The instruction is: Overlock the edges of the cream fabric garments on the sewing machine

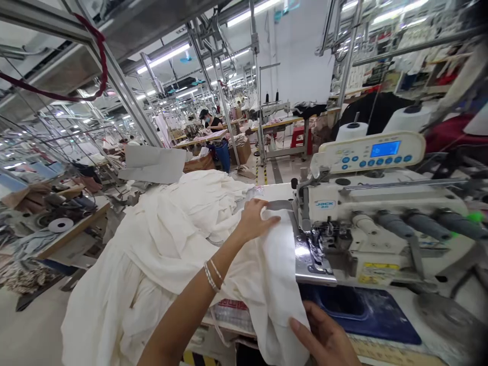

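Note:
A strip of white fabric (280, 269) lies along the left side of the sewing machine's metal plate (310, 264). My left hand (257, 219), with bracelets at the wrist, rests at the fabric's far end, its thumb and fingers apart. Nearer to me, my right hand (324, 335) holds the fabric's right edge between thumb and fingers. The white sewing machine (381, 203) stands just right of the fabric, its needle area beside the cloth's edge. A large heap of white cloth (171, 234) spreads to the left, passing under my left forearm.
A blue tray (366, 310) is set into the table below the machine. Thread cones (351, 131) stand behind the control panel (375, 152). A grey-white sheet (152, 163) sits behind the heap. Farther back, a masked person (213, 122) works at another table.

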